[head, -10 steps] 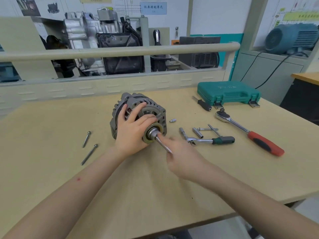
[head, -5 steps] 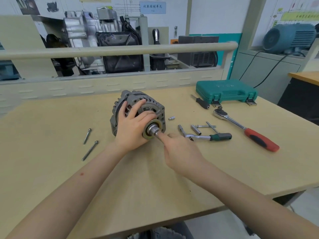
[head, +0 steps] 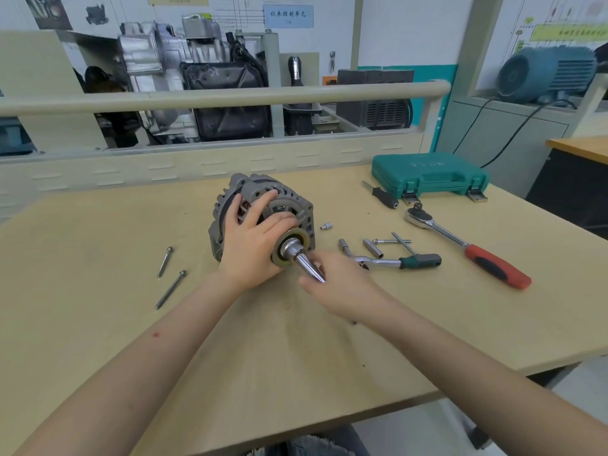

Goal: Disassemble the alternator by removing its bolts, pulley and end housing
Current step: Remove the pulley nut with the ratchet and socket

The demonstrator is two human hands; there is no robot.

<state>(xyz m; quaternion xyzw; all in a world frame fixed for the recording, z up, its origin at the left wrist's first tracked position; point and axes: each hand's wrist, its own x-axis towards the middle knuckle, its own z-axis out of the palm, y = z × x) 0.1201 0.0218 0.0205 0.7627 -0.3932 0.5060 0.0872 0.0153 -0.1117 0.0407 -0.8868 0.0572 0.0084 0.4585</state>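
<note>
Gripping alternator (head: 263, 205), right hand (head: 342, 287) turning socket (head: 297, 255)

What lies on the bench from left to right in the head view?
Two long loose steel bolts → grey alternator gripped by the left hand → right hand holding a tapered chrome tool → small green-handled ratchet → large red-handled ratchet.
</note>
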